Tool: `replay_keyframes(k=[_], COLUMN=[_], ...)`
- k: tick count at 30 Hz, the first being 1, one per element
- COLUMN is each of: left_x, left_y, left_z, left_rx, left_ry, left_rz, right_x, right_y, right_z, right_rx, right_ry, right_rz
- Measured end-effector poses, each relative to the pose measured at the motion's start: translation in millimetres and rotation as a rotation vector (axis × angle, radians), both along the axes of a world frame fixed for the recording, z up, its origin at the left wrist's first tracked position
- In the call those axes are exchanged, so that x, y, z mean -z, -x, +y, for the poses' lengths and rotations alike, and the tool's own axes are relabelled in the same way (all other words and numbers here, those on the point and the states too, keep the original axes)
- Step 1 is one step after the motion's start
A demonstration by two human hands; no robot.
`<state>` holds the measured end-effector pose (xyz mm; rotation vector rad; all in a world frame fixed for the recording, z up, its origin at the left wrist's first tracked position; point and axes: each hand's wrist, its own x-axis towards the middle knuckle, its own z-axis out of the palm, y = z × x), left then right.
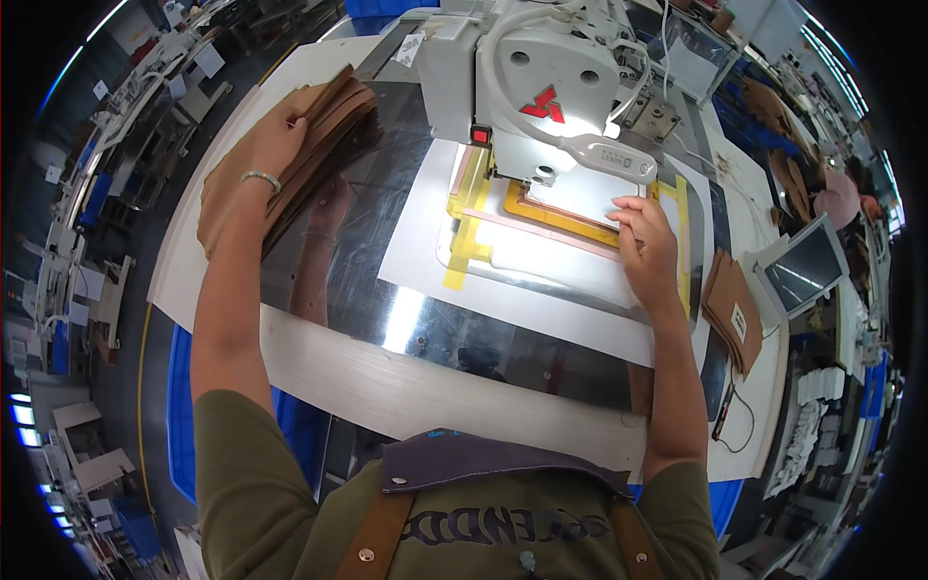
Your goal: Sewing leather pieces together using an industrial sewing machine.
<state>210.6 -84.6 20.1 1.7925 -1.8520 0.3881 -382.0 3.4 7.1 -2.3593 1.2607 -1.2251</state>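
At the left, my left hand (271, 150) lies over a stack of brown leather pieces (329, 126), its fingers curled on the top piece near the upper edge. The stack fans out on the shiny metal table. My right hand (646, 237) is over the right side of a template with yellow-taped edges (471, 237), below the head of a white sewing machine (551, 68). Its fingers are loosely bent and apart, with nothing visible in them. Beside the fingertips is an orange-yellow frame (565, 224); whether they touch it cannot be told. A white lamp (609, 158) lights this spot.
White sheeting (416, 261) lies beneath the template on the reflective metal plate (372, 232). Right of my forearm are more brown pieces (732, 314) with a white label, a screen (804, 266) and a thin cable (744, 416). A blue bin (181, 416) stands below the table's left edge.
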Motion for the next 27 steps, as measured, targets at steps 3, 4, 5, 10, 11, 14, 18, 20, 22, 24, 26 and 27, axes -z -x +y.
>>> replay_keyframes(k=[3, 4, 5, 10, 11, 14, 18, 20, 22, 24, 26, 27], left_x=[-22, -30, -35, -52, -51, -47, 4, 19, 28, 31, 31, 28], left_y=[-46, -70, -81, -10, 14, 90, 132, 153, 169, 175, 180, 183], left_z=[-14, -11, -9, -7, -1, 42, 89, 107, 124, 133, 139, 141], left_rx=[-0.146, -0.144, -0.133, 0.038, 0.026, 0.149, 0.364, 0.435, 0.596, 0.657, 0.721, 0.705], left_ry=[-0.228, -0.071, 0.083, 0.343, 0.351, 0.209, 0.062, 0.0, -0.08, -0.053, -0.022, -0.037], left_rz=[1.189, 1.3, 1.408, 0.879, 0.573, 0.271, -0.019, -0.028, -0.119, -0.137, -0.154, -0.145], right_x=[0, 0, 0, 4, 5, 6, 5, -2, -11, -17, -13, -10], right_y=[-1, -4, -5, 0, 1, 6, -5, -14, -31, -53, -75, -84], right_z=[0, 0, -1, 0, 1, 0, 1, 6, 17, 29, 36, 36], right_rx=[-0.014, -0.032, -0.044, -0.015, -0.008, 0.011, -0.032, -0.099, -0.168, -0.288, -0.346, -0.339], right_ry=[-0.002, 0.0, 0.005, 0.012, 0.017, -0.001, -0.021, 0.042, 0.04, 0.051, 0.145, 0.144], right_rz=[0.0, -0.011, -0.009, 0.037, 0.046, 0.045, 0.015, 0.057, 0.112, 0.217, 0.285, 0.288])
